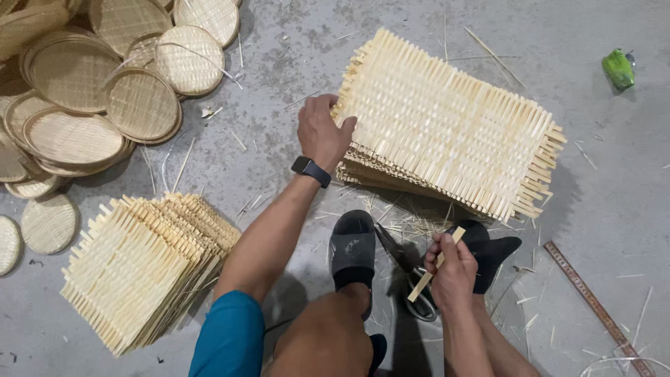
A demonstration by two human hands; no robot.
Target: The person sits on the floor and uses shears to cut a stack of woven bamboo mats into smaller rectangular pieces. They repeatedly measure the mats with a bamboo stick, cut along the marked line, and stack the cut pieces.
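The person's left hand, a black watch on its wrist, lay spread and flat on the near left corner of a stack of pale square woven bamboo mats, fingers curled over the edge and pressing on the top mat without closing round it. That stack rested on the grey concrete floor just ahead of the person's feet, tilted slightly across the view, with loose bamboo slivers strewn beneath its near edge. The right hand was closed in a fist round a short flat pale bamboo stick, which stuck out above and below the fingers at a slant. Just beside that hand, between the two feet in dark slippers, lay a pair of dark metal scissors on the floor. A second stack of similar woven bamboo mats sat well apart to the left, and a heap of round woven bamboo trays filled the upper left corner. A long rusty metal ruler lay on the floor at the lower right, and a crumpled green wrapper sat near the upper right edge.
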